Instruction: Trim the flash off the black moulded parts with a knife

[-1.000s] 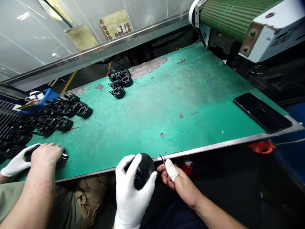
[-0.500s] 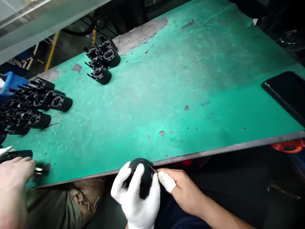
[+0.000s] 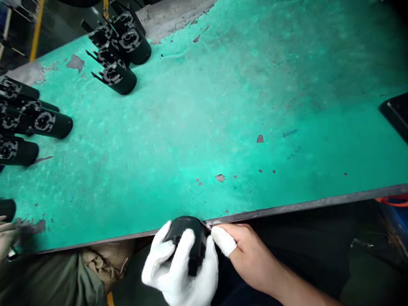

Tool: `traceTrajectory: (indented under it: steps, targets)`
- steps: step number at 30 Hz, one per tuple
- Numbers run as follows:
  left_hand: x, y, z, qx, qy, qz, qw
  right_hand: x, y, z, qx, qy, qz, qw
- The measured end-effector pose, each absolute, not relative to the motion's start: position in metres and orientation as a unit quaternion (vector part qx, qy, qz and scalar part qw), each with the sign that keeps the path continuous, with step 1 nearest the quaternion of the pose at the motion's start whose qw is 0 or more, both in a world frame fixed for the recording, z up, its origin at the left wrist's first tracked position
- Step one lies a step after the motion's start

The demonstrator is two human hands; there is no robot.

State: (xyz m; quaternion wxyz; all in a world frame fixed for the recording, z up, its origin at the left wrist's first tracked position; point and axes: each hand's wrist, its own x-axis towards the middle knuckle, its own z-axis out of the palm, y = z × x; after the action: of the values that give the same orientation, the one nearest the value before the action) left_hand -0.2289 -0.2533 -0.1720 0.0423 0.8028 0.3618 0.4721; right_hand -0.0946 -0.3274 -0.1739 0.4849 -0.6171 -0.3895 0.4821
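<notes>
My left hand [image 3: 181, 272], in a white glove, has its fingers wrapped round a black cylindrical part [image 3: 188, 225] at the table's front edge. Bare except for a white cover on the thumb, my right hand [image 3: 245, 255] pinches a small thin metal blade [image 3: 205, 224]. The blade's tip meets the right side of the black part. Most of the blade is hidden by the fingers.
Similar black parts [image 3: 123, 78] stand in a group at the back left of the green table [image 3: 197, 123], with more [image 3: 52, 123] at the far left. A black object [image 3: 397, 112] lies at the right edge. A co-worker's hand [image 3: 6, 238] shows at lower left.
The view has shifted, so the table's parts appear larger and farther left. The co-worker's hand has moved mostly out of view. My hands keep their hold on the black part and the blade.
</notes>
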Motion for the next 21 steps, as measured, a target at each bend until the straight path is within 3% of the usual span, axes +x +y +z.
traceTrajectory:
  steps: [8, 21]
  targets:
    - [-0.226, -0.256, -0.172, 0.800, 0.360, 0.479, 0.037, -0.094, -0.332, -0.186, -0.581, -0.383, 0.504, 0.511]
    - [-0.229, -0.242, -0.176, 0.821, 0.273, 0.501, -0.007, -0.102, -0.326, -0.182, -0.615, -0.410, 0.421, 0.526]
